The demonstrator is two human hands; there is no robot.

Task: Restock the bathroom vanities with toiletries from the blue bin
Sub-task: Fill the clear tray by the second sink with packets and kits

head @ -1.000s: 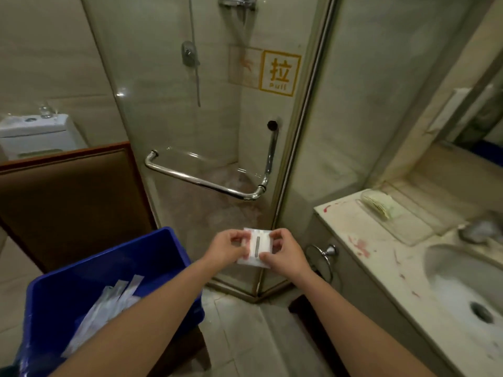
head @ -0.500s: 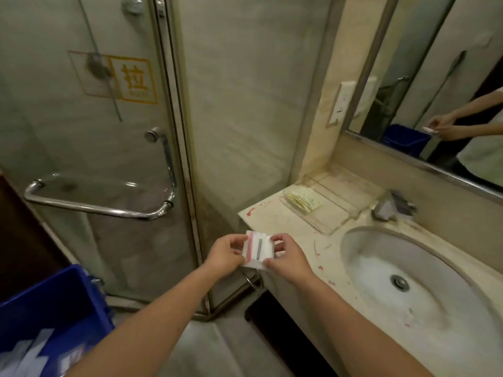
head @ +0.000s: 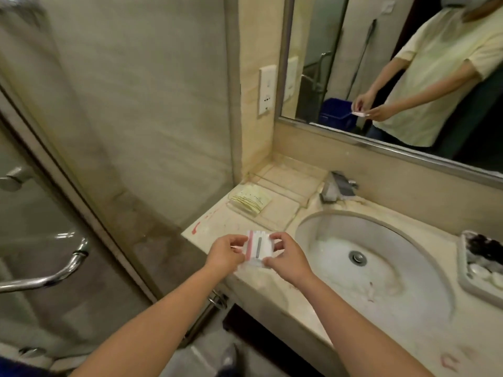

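Over the beige marble vanity counter (head: 217, 232), my left hand (head: 227, 257) and right hand (head: 290, 259) each pinch 1 side of a small white-and-pink toiletry packet (head: 258, 247).

Looks dim and yellowish, soft throughout; glints on the chrome door handle (head: 80, 253); bends straight lines near edges; blurs at lower left.

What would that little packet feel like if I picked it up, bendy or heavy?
Probably light: the packet is held by fingertip pinches alone, left hand and right hand. Likely a bit bendy, since it looks like thin, flat wrapping, though the dark strip inside may stiffen it. Being flat, it shouldn't roll.
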